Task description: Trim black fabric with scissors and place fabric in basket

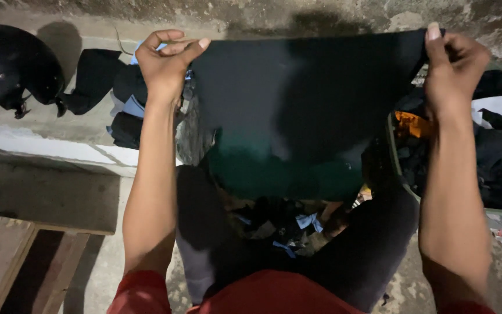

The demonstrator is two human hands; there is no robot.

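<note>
Up against the rough concrete wall (332,14), a dark green cloth (303,110) is stretched out flat between both hands. Left hand (167,61) is pinching its top left corner, right hand (454,61) is clamped on the top right corner, so the cloth hangs straight down from them. Below the cloth there's a heap of dark fabric scraps (289,224) near the person's knees. Right of the cloth sits a tub (405,180) stuffed with more dark clothes. Way off to the left of the cloth, a black helmet (10,61) rests on the ledge.
</note>
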